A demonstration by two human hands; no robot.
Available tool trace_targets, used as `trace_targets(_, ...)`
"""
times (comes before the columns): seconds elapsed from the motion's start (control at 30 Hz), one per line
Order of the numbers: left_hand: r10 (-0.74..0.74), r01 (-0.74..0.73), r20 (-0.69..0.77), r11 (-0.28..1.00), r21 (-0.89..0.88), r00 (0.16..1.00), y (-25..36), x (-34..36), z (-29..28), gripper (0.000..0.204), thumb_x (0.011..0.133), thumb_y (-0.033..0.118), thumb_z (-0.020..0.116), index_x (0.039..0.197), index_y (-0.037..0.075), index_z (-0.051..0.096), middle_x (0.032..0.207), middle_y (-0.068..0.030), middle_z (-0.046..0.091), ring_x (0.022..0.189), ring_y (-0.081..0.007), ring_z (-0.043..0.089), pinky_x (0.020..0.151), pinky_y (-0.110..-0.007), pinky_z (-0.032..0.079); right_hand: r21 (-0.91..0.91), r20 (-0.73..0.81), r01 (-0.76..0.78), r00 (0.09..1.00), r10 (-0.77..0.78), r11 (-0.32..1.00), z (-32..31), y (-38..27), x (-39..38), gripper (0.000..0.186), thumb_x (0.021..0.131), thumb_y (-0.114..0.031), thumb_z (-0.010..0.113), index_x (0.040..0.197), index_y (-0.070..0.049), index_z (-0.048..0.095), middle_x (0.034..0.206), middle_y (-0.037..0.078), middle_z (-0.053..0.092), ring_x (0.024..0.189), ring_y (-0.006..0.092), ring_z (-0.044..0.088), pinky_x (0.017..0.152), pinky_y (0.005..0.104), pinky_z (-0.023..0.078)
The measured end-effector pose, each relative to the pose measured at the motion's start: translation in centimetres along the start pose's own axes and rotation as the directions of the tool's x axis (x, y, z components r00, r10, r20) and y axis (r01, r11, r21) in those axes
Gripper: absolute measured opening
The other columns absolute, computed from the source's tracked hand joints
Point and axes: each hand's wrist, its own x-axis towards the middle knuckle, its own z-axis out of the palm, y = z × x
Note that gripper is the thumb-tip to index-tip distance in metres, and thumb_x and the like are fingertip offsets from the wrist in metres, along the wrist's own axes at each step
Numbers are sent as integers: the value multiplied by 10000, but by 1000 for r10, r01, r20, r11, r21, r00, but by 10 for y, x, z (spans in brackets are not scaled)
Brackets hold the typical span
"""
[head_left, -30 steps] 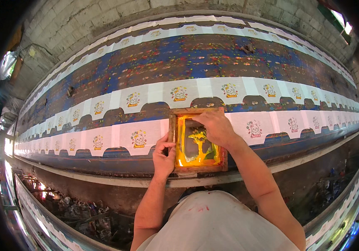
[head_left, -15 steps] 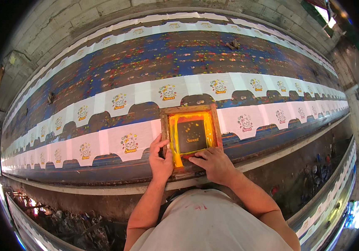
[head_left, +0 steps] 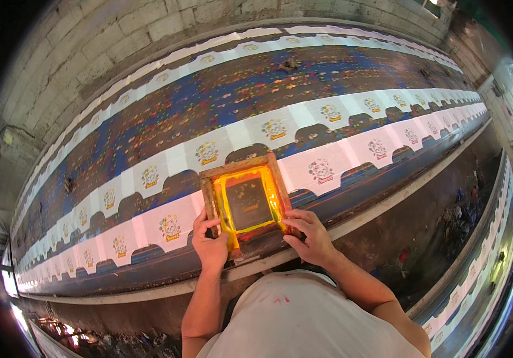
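Note:
A wooden screen-printing frame point(head_left: 238, 165) lies over the near strip of white fabric. Yellow ink rings its dark mesh point(head_left: 248, 206), on which a small design shows. My left hand point(head_left: 210, 246) holds the frame's left side near the lower corner, thumb inward and fingers along the outer edge. At the lower right corner, my right hand point(head_left: 311, 238) grips the frame between bent fingers and thumb. Left of the frame, a printed fabric panel point(head_left: 171, 228) carries a multicoloured cartoon figure; on the right, another panel point(head_left: 321, 170) has a print with less yellow in it.
A long table point(head_left: 179, 98) stained with ink spots stretches across the view. Further white scalloped strips point(head_left: 226, 138) with repeated prints run along it. A pale rail point(head_left: 382, 203) follows its near edge. Behind stands a block wall point(head_left: 125, 30); a second table point(head_left: 477, 262) is at the lower right.
My right hand has shifted from the frame's lower bar to its right corner, its fingers now bent around it. The frame appears tilted and further left as the view has turned.

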Motion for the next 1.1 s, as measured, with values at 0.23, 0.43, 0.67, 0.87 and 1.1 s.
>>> trace_targets(0.23,93,-93,-23,995,-44,995,25,-7,76,343,808,-179,750,1073,39,745,1655,-258,610,1573,-364,581,1289,-441,439,125,-92,-9,996,21,992,-53,51,-20,449,936,-68,880,1372,-68,775,1491,161,714,1432,366,640,1233,477,507)
trace_targets(0.43,102,-103,-20,992,-72,995,37,-19,184,323,820,-194,717,1055,27,737,1697,-245,576,1594,-358,553,1298,-448,421,125,-142,-28,989,46,992,-132,106,-34,444,926,-52,865,1361,-56,777,1479,160,716,1455,373,625,1263,497,476)
trace_targets(0.67,-106,106,12,971,-213,994,52,-26,241,342,822,-225,722,1049,30,742,1729,-216,562,1572,-325,591,1258,-415,491,149,-94,-7,995,21,989,-189,145,-42,427,933,-61,850,1352,-48,772,1487,169,707,1473,401,607,1278,514,458)
trace_targets(0.87,-130,133,28,955,-264,991,50,-24,245,353,815,-243,714,1058,12,731,1750,-220,553,1561,-320,607,1258,-410,505,199,-59,-10,998,22,980,-199,154,-41,422,931,-56,846,1346,-39,770,1480,170,711,1477,404,606,1271,520,467)
trace_targets(1.1,-158,164,44,952,-260,987,43,-24,243,349,810,-248,701,1033,19,732,1751,-223,551,1578,-327,590,1277,-428,491,86,-114,-12,993,22,996,-199,145,-35,398,939,-36,836,1332,-35,770,1453,169,712,1421,413,642,1223,530,509)
